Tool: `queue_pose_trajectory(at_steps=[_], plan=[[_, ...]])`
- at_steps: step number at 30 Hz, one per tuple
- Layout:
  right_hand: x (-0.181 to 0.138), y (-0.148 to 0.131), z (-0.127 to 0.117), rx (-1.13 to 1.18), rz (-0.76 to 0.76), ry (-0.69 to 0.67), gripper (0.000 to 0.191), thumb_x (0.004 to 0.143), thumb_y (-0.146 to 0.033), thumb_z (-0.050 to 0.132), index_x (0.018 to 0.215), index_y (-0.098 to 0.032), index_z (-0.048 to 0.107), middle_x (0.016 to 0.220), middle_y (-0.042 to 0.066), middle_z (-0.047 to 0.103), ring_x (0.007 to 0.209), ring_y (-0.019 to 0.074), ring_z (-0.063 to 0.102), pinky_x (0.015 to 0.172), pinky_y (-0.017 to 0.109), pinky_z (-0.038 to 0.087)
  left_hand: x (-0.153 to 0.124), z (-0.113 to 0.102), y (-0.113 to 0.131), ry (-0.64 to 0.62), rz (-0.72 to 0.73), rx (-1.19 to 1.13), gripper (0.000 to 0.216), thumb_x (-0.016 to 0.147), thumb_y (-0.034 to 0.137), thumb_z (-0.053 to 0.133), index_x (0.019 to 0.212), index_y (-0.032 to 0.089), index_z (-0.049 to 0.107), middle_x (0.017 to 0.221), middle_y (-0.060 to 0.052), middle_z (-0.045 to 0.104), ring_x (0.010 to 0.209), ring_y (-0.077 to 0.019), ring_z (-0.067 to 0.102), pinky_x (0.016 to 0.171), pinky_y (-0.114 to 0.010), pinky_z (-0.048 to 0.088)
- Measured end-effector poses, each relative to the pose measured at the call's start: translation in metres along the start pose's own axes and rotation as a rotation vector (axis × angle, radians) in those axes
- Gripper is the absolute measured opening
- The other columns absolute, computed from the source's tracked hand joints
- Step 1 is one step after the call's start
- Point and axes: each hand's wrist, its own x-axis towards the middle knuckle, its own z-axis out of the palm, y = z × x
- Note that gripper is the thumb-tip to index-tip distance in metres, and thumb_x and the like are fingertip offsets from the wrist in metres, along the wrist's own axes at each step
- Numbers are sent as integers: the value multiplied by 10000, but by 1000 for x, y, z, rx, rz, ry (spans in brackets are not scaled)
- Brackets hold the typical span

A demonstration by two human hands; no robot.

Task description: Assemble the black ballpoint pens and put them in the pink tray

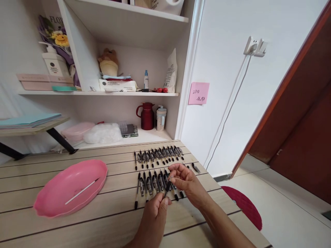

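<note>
Low over the front row of pens, my left hand (156, 210) is closed around the lower end of a pen (168, 186) with a black grip. The pen tilts up and to the right. My right hand (186, 182) has its thumb and fingers curled at the pen's upper end, where a small clear tip shows. Beneath and behind the hands lie two rows of black and clear pen parts: the back row (156, 156) and the front row (148, 184), partly covered by my hands. A few loose pieces, including a clear pen barrel (196, 168), lie right of my right hand.
A pink scalloped plate (97, 167) at the left holds a thin white pen refill (81, 192) with a dark tip. Behind the slatted table (108, 224) are shelves with a red jug (147, 117), a cup (161, 119) and a plastic bag (103, 133). The wall stands at the right.
</note>
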Motion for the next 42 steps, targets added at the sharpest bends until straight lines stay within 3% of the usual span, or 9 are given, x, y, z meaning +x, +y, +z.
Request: queue_pose_trajectory(at_steps=[7, 12, 18, 23, 28, 33, 36, 38, 42], plan=[[-2, 0, 2, 0, 26, 12, 341, 641, -273, 708, 959, -189, 620, 702, -13, 537, 558, 64, 392, 494, 200, 275, -1, -2, 5, 73, 180, 219, 247, 829, 338, 383, 715, 178, 531, 688, -18, 568, 665, -156, 499, 629, -236, 347], [-2, 5, 1, 35, 110, -1, 226, 644, -310, 703, 795, -151, 646, 534, -42, 466, 450, 41, 266, 432, 206, 177, -2, -2, 3, 52, 201, 244, 255, 848, 341, 351, 727, 182, 509, 683, -13, 549, 652, -150, 484, 623, -234, 350], [-2, 8, 2, 96, 79, -51, 250, 590, -314, 743, 663, -155, 564, 566, -43, 459, 456, 40, 284, 428, 196, 187, -3, -1, 5, 38, 213, 227, 237, 843, 326, 373, 697, 183, 492, 654, 3, 517, 627, -135, 447, 609, -232, 335], [-3, 3, 3, 97, 122, -75, 359, 656, -433, 666, 885, -162, 616, 815, 43, 571, 533, 68, 405, 462, 203, 260, -3, -2, 8, -4, 153, 120, 243, 824, 356, 400, 682, 187, 502, 534, 35, 436, 560, -128, 413, 557, -228, 318], [-2, 4, 3, 66, 68, -15, 210, 618, -324, 718, 668, -155, 604, 637, -11, 523, 469, 46, 311, 441, 203, 197, -5, 0, 6, 14, 74, 21, 240, 800, 384, 427, 716, 187, 535, 482, 47, 399, 513, -126, 388, 521, -227, 299], [-2, 5, 3, 110, 124, -37, 283, 623, -355, 705, 819, -168, 622, 702, 4, 555, 483, 53, 336, 441, 205, 205, -5, 0, 7, 20, 39, -37, 246, 790, 396, 446, 689, 189, 532, 458, 56, 371, 490, -121, 363, 510, -225, 284], [-2, 6, 2, 109, 111, -18, 219, 591, -295, 734, 697, -156, 604, 573, -34, 487, 452, 42, 288, 428, 202, 182, -4, 0, 9, 18, 40, -10, 234, 792, 380, 445, 679, 189, 518, 460, 60, 367, 479, -112, 342, 506, -222, 274], [-2, 5, 2, 115, 110, -41, 222, 589, -294, 738, 691, -160, 592, 636, -24, 527, 446, 32, 287, 426, 200, 180, -5, 0, 9, 14, 39, 1, 224, 792, 371, 445, 681, 188, 511, 464, 61, 374, 470, -107, 330, 499, -221, 268], [-2, 4, 2, 125, 170, -111, 304, 633, -359, 695, 863, -174, 623, 833, 31, 592, 466, 36, 349, 429, 202, 196, -5, 0, 9, 16, 34, -26, 226, 796, 370, 431, 711, 184, 524, 462, 61, 374, 461, -108, 331, 490, -222, 266]])
